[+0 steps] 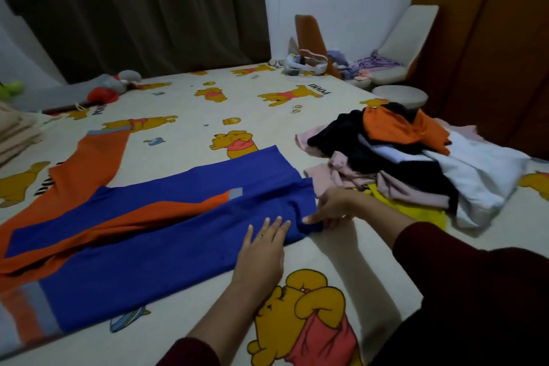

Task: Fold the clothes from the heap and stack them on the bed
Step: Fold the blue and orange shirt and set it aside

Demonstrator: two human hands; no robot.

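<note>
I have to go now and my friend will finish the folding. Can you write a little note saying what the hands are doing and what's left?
Left hand: flat, fingers straight, pressing the blue and orange garment on the bed.
Right hand: pinching the garment's right edge.
Heap: unfolded, right of the garment.
Done: garment spread out, one sleeve folded in.
Left: finish this fold, then fold and stack the heap.

A blue-and-orange garment (142, 226) is spread on the bed (341, 252), pressed flat by the left hand (261, 249), its corner pinched by the right hand (329, 208), with the heap (410, 157) just beside.
</note>
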